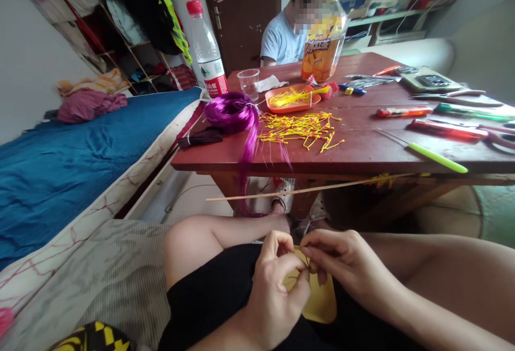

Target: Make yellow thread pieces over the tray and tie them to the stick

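Both hands work low over my lap on a yellow piece (319,300). My left hand (273,292) is curled, its thumb and fingers pinching the piece's upper edge. My right hand (346,268) pinches the same spot from the right, fingertips touching the left hand's. A thin strand seems to run between the fingertips; it is too small to make out. On the red-brown table (362,147) ahead lie a heap of yellow stamens with red tips (300,128) and a bundle of purple thread (235,115) hanging over the edge.
An orange tray (292,99) with more yellow pieces, a plastic cup (248,82), a water bottle (207,50), an orange drink bottle (324,39), pens and tools (438,125) are on the table. A person in a pale shirt (281,39) sits opposite. A bed with a blue cover (80,163) runs along the left.
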`<action>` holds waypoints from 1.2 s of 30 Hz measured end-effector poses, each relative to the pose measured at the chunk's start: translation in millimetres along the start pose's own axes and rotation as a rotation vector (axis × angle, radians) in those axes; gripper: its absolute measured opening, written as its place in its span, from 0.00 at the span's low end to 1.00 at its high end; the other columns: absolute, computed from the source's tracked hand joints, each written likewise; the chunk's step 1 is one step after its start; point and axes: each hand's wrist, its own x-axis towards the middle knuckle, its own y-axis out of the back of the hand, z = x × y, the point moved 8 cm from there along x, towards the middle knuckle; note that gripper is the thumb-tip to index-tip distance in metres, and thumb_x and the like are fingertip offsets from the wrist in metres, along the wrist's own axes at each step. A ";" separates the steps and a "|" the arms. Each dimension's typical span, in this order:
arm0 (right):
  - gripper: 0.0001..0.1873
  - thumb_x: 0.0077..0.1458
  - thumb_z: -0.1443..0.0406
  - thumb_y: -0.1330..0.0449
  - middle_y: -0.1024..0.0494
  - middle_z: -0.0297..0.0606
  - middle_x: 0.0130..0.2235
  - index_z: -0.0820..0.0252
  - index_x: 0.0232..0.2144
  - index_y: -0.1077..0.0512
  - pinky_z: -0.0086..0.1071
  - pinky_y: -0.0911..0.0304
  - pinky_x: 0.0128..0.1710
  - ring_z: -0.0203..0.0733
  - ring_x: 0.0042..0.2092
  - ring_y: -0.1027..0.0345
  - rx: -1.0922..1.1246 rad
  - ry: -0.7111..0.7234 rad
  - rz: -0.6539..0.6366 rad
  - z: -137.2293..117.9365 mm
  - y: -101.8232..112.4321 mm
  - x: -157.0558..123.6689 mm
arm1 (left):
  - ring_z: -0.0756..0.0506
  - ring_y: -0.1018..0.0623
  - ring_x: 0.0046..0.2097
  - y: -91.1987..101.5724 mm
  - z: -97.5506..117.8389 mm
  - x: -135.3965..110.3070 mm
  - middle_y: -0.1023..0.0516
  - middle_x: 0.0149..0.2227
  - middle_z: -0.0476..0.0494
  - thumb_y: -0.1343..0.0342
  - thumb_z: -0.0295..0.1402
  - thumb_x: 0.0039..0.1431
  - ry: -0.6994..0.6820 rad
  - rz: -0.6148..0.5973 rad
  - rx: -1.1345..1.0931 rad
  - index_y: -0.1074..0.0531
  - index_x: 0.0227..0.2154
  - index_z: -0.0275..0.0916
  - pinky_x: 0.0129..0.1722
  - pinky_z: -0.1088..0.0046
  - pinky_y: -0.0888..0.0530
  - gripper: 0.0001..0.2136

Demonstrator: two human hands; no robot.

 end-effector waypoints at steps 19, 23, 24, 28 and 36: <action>0.25 0.46 0.44 0.45 0.32 0.30 0.17 0.62 0.23 0.37 0.23 0.46 0.14 0.31 0.15 0.38 0.387 -0.257 -0.087 18.3 -13.6 8.8 | 0.47 0.31 0.34 0.2 40.4 -10.5 0.25 0.32 0.42 0.51 0.17 0.52 -0.643 0.001 0.470 0.32 0.28 0.34 0.35 0.71 0.30 0.07; 0.21 0.50 0.48 0.47 0.32 0.30 0.18 0.62 0.25 0.37 0.24 0.45 0.15 0.32 0.16 0.38 0.327 -0.232 -0.088 15.9 -12.7 8.4 | 0.46 0.32 0.32 -1.4 43.8 -6.5 0.25 0.29 0.41 0.52 0.18 0.53 -0.636 -0.044 0.508 0.31 0.26 0.33 0.33 0.70 0.32 0.08; 0.18 0.53 0.51 0.47 0.32 0.30 0.19 0.62 0.28 0.36 0.25 0.43 0.17 0.32 0.17 0.38 0.279 -0.210 -0.062 14.1 -9.4 7.3 | 0.47 0.32 0.31 -0.7 40.4 -1.5 0.25 0.28 0.41 0.53 0.18 0.53 -0.556 -0.064 0.463 0.31 0.25 0.34 0.33 0.70 0.32 0.09; 0.09 0.58 0.69 0.53 0.27 0.36 0.24 0.63 0.37 0.35 0.31 0.36 0.25 0.38 0.25 0.32 -0.358 0.355 0.021 -31.7 1.2 -5.0 | 0.49 0.34 0.29 1.1 -8.7 19.2 0.30 0.23 0.47 0.49 0.21 0.47 0.189 -0.163 -0.077 0.33 0.18 0.36 0.30 0.73 0.38 0.07; 0.18 0.58 0.76 0.57 0.23 0.42 0.27 0.67 0.32 0.27 0.34 0.30 0.35 0.41 0.28 0.27 -1.066 1.131 -0.022 -65.3 -24.6 -47.3 | 0.56 0.43 0.20 -35.8 -52.4 -4.6 0.42 0.15 0.55 0.47 0.30 0.32 0.880 -0.360 -0.777 0.38 0.13 0.36 0.24 0.77 0.44 0.05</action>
